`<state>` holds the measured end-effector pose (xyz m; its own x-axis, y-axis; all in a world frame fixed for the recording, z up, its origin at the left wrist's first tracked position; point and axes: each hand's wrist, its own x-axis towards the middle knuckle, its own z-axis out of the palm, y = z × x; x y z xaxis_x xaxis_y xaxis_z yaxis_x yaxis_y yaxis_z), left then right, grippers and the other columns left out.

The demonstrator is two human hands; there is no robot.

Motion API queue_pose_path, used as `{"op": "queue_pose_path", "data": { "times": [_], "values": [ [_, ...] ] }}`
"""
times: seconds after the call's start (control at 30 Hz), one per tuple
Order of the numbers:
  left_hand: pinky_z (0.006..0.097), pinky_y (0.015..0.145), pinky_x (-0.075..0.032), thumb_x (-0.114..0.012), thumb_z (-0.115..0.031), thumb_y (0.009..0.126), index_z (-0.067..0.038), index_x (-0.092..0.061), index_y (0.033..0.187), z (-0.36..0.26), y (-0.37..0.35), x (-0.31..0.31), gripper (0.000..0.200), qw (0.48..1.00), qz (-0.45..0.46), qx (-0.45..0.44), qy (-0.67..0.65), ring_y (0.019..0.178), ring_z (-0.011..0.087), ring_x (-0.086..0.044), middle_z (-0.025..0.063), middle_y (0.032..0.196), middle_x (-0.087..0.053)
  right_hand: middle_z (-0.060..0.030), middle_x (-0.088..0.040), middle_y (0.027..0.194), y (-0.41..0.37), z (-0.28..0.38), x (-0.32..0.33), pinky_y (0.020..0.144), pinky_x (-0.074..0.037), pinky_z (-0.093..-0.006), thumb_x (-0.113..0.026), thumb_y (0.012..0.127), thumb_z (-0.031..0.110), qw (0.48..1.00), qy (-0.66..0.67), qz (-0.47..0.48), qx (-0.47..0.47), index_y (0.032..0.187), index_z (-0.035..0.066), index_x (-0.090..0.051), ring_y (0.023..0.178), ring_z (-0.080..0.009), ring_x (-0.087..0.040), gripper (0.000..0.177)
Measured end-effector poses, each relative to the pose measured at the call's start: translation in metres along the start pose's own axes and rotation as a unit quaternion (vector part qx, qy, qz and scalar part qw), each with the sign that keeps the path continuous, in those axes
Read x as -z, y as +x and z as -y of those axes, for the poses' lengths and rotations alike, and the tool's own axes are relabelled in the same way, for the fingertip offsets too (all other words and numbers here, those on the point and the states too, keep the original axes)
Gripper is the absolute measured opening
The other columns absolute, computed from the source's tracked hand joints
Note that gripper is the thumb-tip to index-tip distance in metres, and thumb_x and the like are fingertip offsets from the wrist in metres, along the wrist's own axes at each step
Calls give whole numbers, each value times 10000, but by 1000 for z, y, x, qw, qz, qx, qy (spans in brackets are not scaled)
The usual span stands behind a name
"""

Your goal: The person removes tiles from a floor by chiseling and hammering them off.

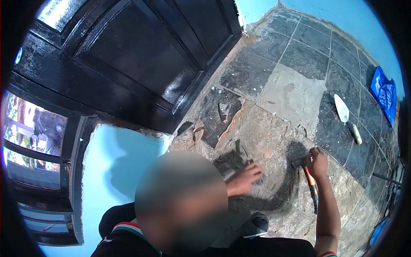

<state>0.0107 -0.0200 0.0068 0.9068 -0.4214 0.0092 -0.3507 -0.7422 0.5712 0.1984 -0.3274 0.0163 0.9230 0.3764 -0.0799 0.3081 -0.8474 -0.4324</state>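
Note:
My left hand (247, 177) is low over the broken floor, its fingers curled around something grey that I cannot make out. Just beyond it, a thin grey tile fragment (242, 149) stands tilted among dark rubble. My right hand (317, 163) is closed, with its fingertips pressed together; anything in them is too small to tell. Beside and below this hand is a hammer (311, 182) with an orange and black handle, its dark head towards the rubble. Rough, bare screed (274, 139) shows between the hands.
A trowel (341, 108) and a blue plastic bag (384, 96) lie on dark tiles (338, 85) at the right. Broken orange-edged pieces (231, 125) lie near the black door (145, 55). My shoe (258, 225) is at the bottom; a light blue wall (124, 158) rises at the left.

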Motion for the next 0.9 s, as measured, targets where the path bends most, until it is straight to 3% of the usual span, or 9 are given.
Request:
{"op": "queue_pose_path", "data": {
  "times": [0.27,0.4,0.5,0.67,0.77,0.8,0.9],
  "values": [
    [444,1169,-398,-539,114,732,41,-625,1247,59,-8,30,527,991,-66,111,-45,1387,370,-470,179,1360,-562,-217,-666,983,-32,-24,-4,814,-532,-519,-681,884,189,1000,12,7,-20,933,18,-678,920,-436,-662,178],
    [456,1132,-432,-544,96,764,-4,-632,1262,76,-14,30,516,995,-67,64,-33,1371,372,-493,171,1363,-573,-228,-667,982,-63,-48,-9,814,-532,-527,-681,891,216,999,-21,10,-44,958,23,-681,911,-440,-658,205],
    [454,1122,-442,-540,85,771,2,-621,1279,77,-10,46,521,993,-58,81,-65,1371,381,-495,178,1382,-575,-243,-665,975,-92,-58,-25,797,-530,-536,-686,895,261,998,-33,-6,-52,976,27,-675,891,-451,-655,248],
    [431,1028,-503,-597,-24,808,-13,-643,1261,80,-8,104,455,996,-9,69,-59,1201,378,-631,213,1296,-652,-244,-589,1132,-135,-64,-34,922,-473,-529,-713,866,240,995,-39,20,-89,1216,0,-551,1073,-451,-569,454],
    [430,1017,-509,-603,-20,804,-11,-640,1259,92,-7,142,457,989,49,109,-86,1198,376,-632,204,1292,-656,-240,-583,1164,-142,-83,-45,943,-461,-531,-721,858,238,992,-63,46,-95,1230,-1,-545,1108,-451,-555,476],
    [427,1014,-511,-603,-13,803,-11,-639,1259,94,-5,149,458,991,46,102,-70,1189,374,-637,202,1286,-660,-235,-638,1132,-142,-78,-39,914,-495,-511,-720,830,209,996,-43,32,-71,1191,4,-592,1054,-453,-599,435],
    [422,1004,-518,-607,5,801,-12,-643,1254,100,-1,152,455,997,16,64,-43,1168,370,-645,194,1272,-664,-237,-704,1022,-138,-58,-23,825,-533,-488,-718,789,198,981,22,144,-129,1077,8,-661,950,-466,-648,350]
  ]
}}
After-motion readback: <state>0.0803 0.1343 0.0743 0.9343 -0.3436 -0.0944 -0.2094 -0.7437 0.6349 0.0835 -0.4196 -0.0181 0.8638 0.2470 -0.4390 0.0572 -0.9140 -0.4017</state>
